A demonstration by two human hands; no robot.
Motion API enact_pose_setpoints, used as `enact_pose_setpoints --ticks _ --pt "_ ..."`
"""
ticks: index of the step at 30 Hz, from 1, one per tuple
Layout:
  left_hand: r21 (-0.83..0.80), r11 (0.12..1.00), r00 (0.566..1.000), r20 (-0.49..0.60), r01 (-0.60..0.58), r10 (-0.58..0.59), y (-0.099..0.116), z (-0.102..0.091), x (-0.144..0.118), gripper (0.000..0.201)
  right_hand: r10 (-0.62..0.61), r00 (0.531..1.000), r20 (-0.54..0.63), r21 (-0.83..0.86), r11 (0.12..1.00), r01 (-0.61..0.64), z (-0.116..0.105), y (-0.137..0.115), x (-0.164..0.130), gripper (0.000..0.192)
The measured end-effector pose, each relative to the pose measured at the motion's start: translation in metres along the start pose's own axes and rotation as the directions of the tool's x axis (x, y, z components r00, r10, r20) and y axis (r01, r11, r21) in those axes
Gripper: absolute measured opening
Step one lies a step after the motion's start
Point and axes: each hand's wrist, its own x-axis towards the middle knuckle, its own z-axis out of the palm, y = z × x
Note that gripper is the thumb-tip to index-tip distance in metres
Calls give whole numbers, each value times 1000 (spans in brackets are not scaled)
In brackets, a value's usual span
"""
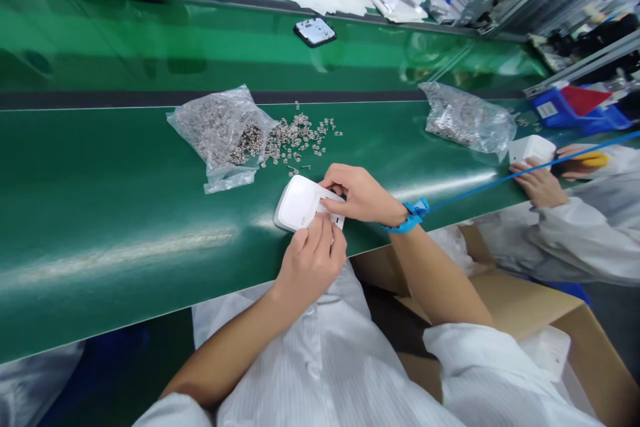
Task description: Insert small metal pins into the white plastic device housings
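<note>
A white rounded plastic housing (299, 205) lies on the green bench at its front edge, with a recess and small holes in its surface. My left hand (315, 257) is closed, its fingertips pressed on the near side of the housing. From the right, my right hand (360, 193) grips the housing's other end, the thumb over the recess and the fingers bent at the far edge. Any small part under the fingertips is hidden. Just beyond sits a loose pile of small metal clips (299, 138), spilling from a clear plastic bag (210, 123).
A blue wrist strap (413, 215) with a cord runs right from my right wrist. Another clip bag (465, 117) lies right, near a co-worker's hands (540, 183) on a white housing. A circuit board (315, 31) sits on the green belt. A cardboard box (535, 303) stands below.
</note>
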Motion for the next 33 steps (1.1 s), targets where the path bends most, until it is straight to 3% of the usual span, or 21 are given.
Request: enact_pose_setpoints --ticks 3,7,8,10,12,13,15,19,25,30,33 --pt "-9 1000 1000 6 8 -8 0 -1 1 23 64 998 -24 20 998 -64 0 -5 -3 9" --pt "-6 1000 1000 -2 -6 6 -1 -2 1 24 167 985 35 235 957 -170 -8 10 -6 22" --pt "-4 1000 1000 -4 -7 7 -1 -2 1 24 215 977 -17 252 946 -204 -11 20 -4 23" --pt "-7 1000 1000 -10 3 -3 0 -1 1 24 300 924 -238 172 949 -264 -16 47 4 20" --pt "-7 1000 1000 -11 19 -19 1 -1 2 27 280 840 -465 7 950 -313 -19 78 16 20" --pt "-6 1000 1000 -14 27 -27 2 -1 3 29 250 830 -499 -62 945 -322 -20 91 23 26" --pt "-2 999 998 -25 49 -49 4 0 6 32 204 851 -484 -152 938 -311 -21 112 35 32" --pt "42 995 996 -21 86 -85 8 2 9 33 154 885 -439 -203 943 -265 -15 124 45 13" --pt "93 993 996 42 73 -77 7 7 8 35 209 880 -427 -163 939 -302 -11 110 52 16" --pt "85 996 1000 9 11 -12 -1 6 7 36 263 931 -253 -245 913 -325 -15 86 64 14" --pt "57 997 999 3 -49 48 -14 17 6 48 326 904 -277 -316 857 -406 -21 85 71 4"
